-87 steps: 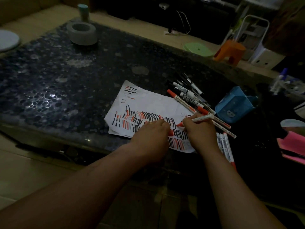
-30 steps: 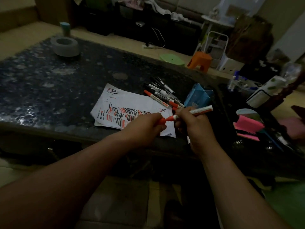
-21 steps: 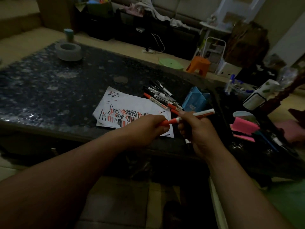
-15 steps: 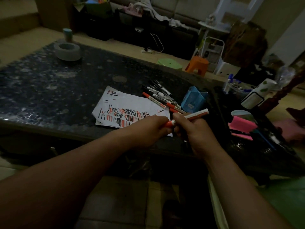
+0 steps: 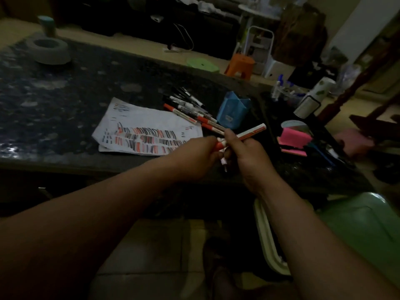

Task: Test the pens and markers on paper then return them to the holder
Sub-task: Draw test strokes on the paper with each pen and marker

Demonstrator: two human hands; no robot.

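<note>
Here, the print on the marker barrels and the sticker on the blue holder (image 5: pixel 232 109) are too blurred to read. The red-and-white marker (image 5: pixel 249 134) sits mid-frame, slanting from its red end at lower left to its white end at upper right. The left hand (image 5: pixel 194 156) pinches the red end. The right hand (image 5: pixel 249 156) curls round the barrel just beside it. Both hover over the table's (image 5: pixel 65 87) near edge, right of the scribbled paper (image 5: pixel 147 118) and below the loose markers (image 5: pixel 190 107).

A home living room is showing: a stool (image 5: pixel 239 66) is standing on tiled floor (image 5: pixel 151 245) beyond a low table (image 5: pixel 65 83), a cable (image 5: pixel 186 38) trailing.
</note>
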